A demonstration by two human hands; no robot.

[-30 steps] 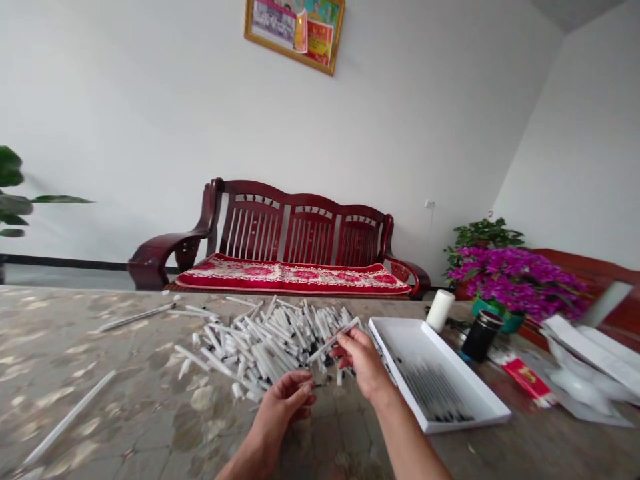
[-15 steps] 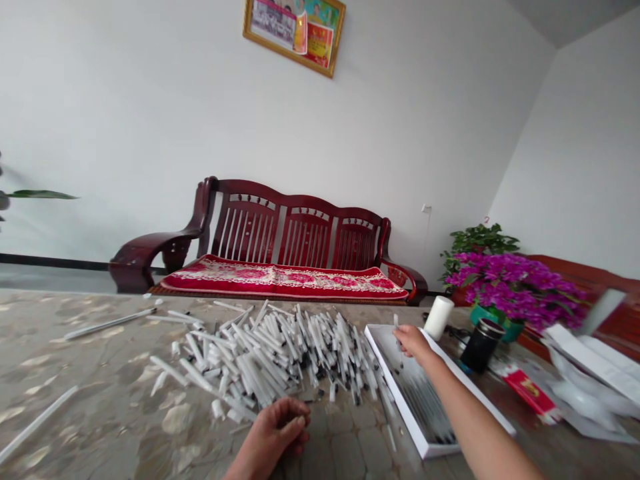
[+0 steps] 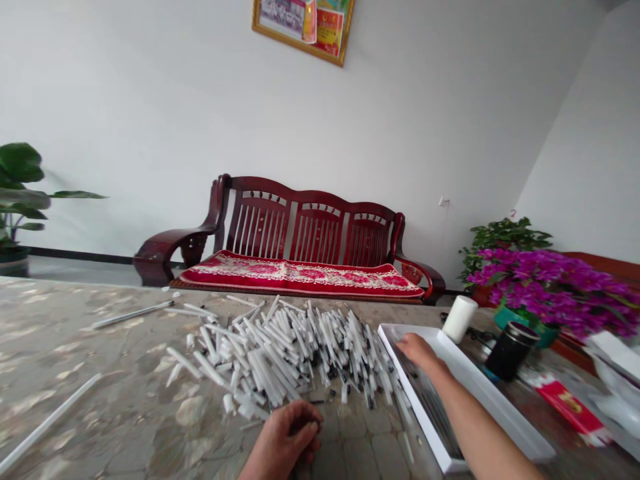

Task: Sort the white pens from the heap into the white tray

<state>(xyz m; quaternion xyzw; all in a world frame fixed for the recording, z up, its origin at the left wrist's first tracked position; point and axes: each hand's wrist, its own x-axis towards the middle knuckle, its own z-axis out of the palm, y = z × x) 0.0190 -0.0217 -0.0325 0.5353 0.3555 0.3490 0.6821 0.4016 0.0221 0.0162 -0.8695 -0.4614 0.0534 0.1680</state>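
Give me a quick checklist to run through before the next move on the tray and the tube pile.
Right hand over the white tray: ok.
Right grip holding a tube: cannot tell, fingers hidden.
Tubes in the tray lying parallel: ok.
Pile of white tubes clear of the tray rim: not ok, tubes reach it.
Left hand beside the pile: ok, curled.
Left grip holding anything: cannot tell.

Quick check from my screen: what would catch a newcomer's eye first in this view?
A big heap of white pens dominates the middle of the table, with the left hand at its near edge. To its right, the right hand reaches into a white tray. Magenta flowers stand out beyond, far right.
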